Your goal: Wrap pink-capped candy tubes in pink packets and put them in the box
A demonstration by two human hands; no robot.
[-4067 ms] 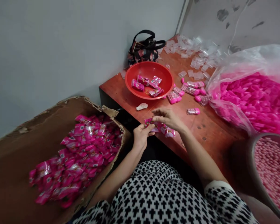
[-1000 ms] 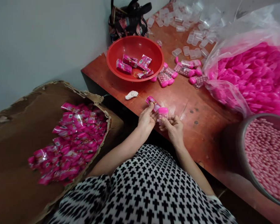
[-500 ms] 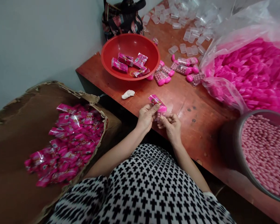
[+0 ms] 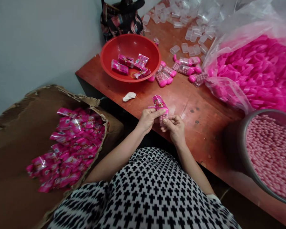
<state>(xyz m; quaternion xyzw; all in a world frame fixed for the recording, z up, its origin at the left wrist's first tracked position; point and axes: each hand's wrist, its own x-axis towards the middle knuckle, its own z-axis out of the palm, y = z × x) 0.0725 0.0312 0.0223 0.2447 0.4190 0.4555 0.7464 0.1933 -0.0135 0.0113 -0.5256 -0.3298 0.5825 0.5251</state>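
Between both hands, over the table's front edge, is a small clear container of pink candies (image 4: 163,120) with a printed pink wrapper (image 4: 159,101) at its top. My left hand (image 4: 147,120) pinches the wrapper and the container's upper end between thumb and fingers. Lower down, my right hand (image 4: 175,128) grips the container's side with its thumb in front. A red bowl (image 4: 131,76) behind the hands holds several folded wrappers (image 4: 119,66). Several filled containers with pink caps (image 4: 162,79) lie to the right of the bowl.
At the left, an open cardboard box (image 4: 11,149) holds many wrapped packs (image 4: 71,149). A bucket of pink candies (image 4: 243,140) and a bag of pink caps (image 4: 257,73) stand right. Clear empty containers (image 4: 184,47), a dark bag (image 4: 124,24) and white crumpled material (image 4: 129,96) are farther back.
The wrapper has come lower over the container's upper end, covering its pink cap more. My left hand has shifted slightly, and the view has moved a little.
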